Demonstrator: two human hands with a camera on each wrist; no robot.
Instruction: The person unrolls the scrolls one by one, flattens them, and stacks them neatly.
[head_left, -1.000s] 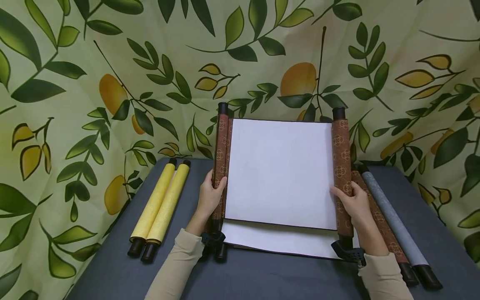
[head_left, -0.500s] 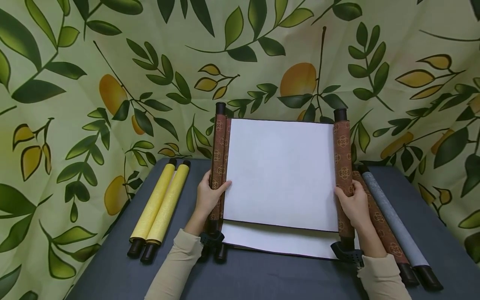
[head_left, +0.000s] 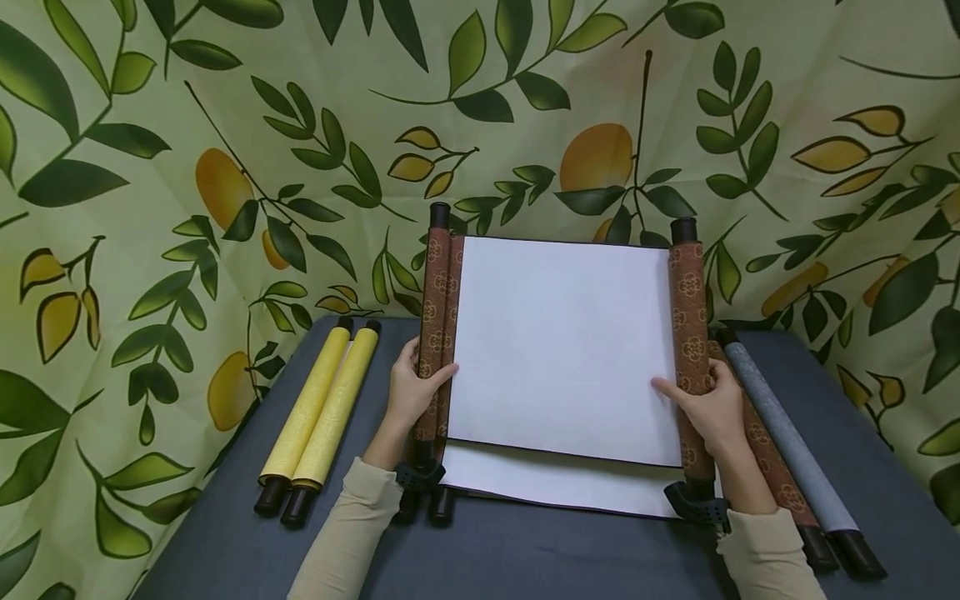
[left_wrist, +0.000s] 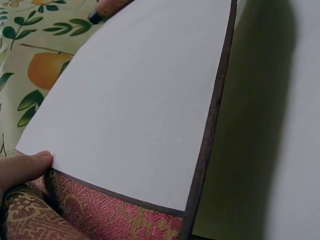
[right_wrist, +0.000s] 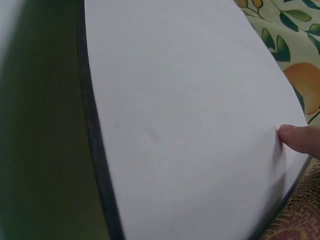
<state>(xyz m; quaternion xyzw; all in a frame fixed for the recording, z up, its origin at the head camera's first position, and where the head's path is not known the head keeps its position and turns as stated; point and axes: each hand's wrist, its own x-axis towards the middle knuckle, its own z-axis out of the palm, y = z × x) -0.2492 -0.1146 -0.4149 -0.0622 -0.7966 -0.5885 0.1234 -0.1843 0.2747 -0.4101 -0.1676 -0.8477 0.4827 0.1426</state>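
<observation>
On table [head_left: 540, 558]: yellow scrolls [head_left: 336, 408]; brown scroll [head_left: 777, 471]; blue scroll [head_left: 787, 437]

- The left hand [head_left: 412, 392] is closed in a grip, its thumb [head_left: 442, 377] stretched inward toward the other hand, its fingers partly hidden.
- The right hand [head_left: 712, 412] grips too, well apart from the left; its thumb [head_left: 673, 392] points inward, nearly straight.
- Below each hand, the bare wrist runs into a pale sleeve [head_left: 345, 529].
- Both forearms slope inward up to the hands.
</observation>
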